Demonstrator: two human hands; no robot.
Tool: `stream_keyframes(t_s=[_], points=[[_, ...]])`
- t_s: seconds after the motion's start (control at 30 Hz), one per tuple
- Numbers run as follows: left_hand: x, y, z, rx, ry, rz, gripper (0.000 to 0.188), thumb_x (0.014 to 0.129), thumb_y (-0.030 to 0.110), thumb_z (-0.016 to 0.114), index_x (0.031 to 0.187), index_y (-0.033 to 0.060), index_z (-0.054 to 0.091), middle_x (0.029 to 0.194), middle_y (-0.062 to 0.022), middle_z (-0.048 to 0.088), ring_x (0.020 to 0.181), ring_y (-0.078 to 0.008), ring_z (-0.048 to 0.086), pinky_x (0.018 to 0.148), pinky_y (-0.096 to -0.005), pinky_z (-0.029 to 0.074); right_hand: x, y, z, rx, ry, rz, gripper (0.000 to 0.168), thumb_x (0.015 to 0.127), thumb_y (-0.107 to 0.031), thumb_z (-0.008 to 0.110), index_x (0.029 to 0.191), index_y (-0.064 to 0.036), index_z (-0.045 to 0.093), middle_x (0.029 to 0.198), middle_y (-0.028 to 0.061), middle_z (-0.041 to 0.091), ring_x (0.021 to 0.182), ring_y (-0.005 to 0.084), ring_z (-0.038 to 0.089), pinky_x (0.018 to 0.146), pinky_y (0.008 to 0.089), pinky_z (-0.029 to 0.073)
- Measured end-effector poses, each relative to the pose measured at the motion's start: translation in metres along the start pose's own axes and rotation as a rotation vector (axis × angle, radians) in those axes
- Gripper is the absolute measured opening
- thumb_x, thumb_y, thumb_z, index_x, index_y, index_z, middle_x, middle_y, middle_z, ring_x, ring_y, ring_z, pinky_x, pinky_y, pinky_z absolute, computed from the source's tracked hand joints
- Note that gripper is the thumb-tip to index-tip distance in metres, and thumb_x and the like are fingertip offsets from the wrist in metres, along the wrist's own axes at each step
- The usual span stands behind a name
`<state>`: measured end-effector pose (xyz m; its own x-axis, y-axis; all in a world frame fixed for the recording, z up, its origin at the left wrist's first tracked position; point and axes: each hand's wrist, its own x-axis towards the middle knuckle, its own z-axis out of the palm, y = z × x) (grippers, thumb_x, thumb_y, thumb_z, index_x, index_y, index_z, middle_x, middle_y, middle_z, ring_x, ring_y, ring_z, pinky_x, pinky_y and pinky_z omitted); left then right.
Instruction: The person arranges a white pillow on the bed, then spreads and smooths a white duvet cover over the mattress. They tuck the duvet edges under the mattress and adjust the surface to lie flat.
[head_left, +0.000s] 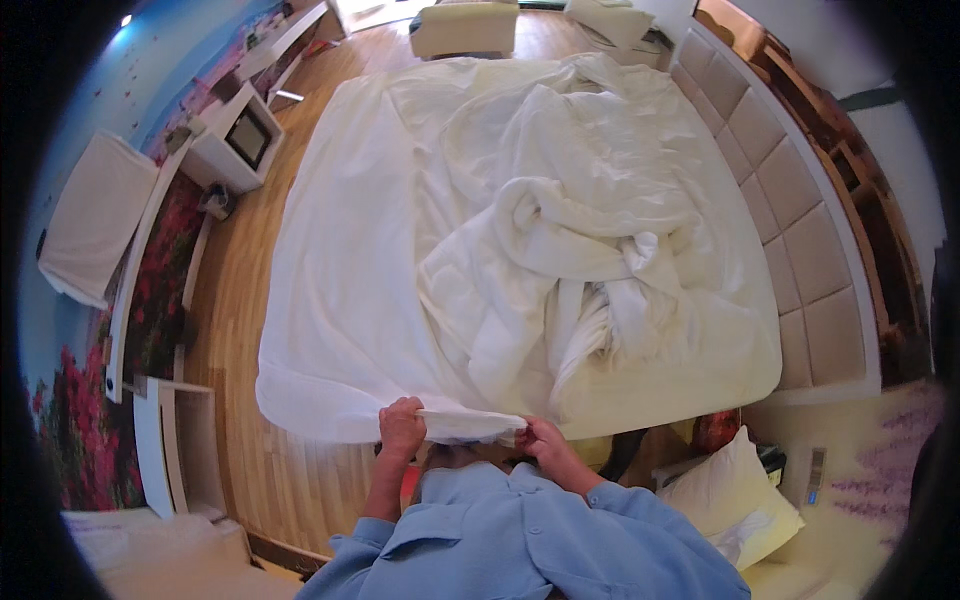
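Observation:
At the near edge of the bed, my left hand (402, 429) grips a white sheet edge (469, 421), which stretches taut across to my right hand (541, 444), also closed on it. White bedding (337, 247) lies fairly smooth over the left part of the bed. A crumpled white duvet (517, 285) is heaped on the middle and right, with folds and a knotted-looking bunch near its centre. My fingertips are partly hidden by the cloth.
A padded headboard (814, 300) borders the bed on the right. White pillows lie near me, one at the lower right (735, 499), and at the far right corner (615, 22). Wood floor (232, 300), a waste bin (217, 201) and a white cabinet (236, 139) are at the left.

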<state>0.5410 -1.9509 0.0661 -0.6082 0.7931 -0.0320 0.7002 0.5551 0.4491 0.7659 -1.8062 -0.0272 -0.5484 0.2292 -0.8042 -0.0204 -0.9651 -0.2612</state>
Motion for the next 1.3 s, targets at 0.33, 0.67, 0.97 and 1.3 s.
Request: stream_keyframes(t_s=[0.33,0.67,0.97,1.3], points=[[-0.062,0.015,0.012,0.087,0.120,-0.250,0.011,0.067,0.002,0.051,0.077,0.0054,0.055,0.076,-0.0125,0.058,0.078,-0.0314,0.055,0.073,-0.0421,0.039,-0.022,-0.026,0.036,-0.302,-0.253,0.041,0.008,0.087,-0.016,0.050,0.083,-0.010,0.053,0.066,-0.0024,0.049,0.056,0.0077,0.047,0.050,0.0206,0.039],[-0.050,0.004,0.033,-0.011,0.161,-0.365,0.011,0.067,0.003,0.053,0.077,0.0050,0.056,0.076,-0.0122,0.057,0.079,-0.0312,0.054,0.073,-0.0415,0.038,0.037,-0.043,0.022,-0.453,0.022,0.068,0.028,0.083,-0.015,0.058,0.107,-0.007,0.047,0.074,0.0033,0.052,0.061,0.0119,0.052,0.053,0.0231,0.044],[-0.029,-0.011,0.041,-0.079,0.196,-0.353,0.011,0.066,0.000,0.053,0.077,0.0016,0.055,0.075,-0.0163,0.055,0.074,-0.0348,0.055,0.066,-0.0439,0.043,0.071,-0.080,0.032,-0.510,0.317,-0.074,0.074,0.074,-0.027,0.070,0.131,-0.011,0.025,0.102,0.0053,0.046,0.082,0.0137,0.043,0.063,0.0264,0.039],[-0.052,-0.021,0.057,-0.111,0.202,-0.465,0.015,0.065,0.000,0.053,0.079,0.0034,0.056,0.077,-0.0152,0.054,0.077,-0.0351,0.054,0.069,-0.0455,0.042,0.120,-0.068,0.051,-0.616,0.206,-0.163,0.049,0.077,-0.032,0.067,0.116,-0.017,0.041,0.106,0.0024,0.051,0.090,0.0162,0.048,0.071,0.0322,0.039]])
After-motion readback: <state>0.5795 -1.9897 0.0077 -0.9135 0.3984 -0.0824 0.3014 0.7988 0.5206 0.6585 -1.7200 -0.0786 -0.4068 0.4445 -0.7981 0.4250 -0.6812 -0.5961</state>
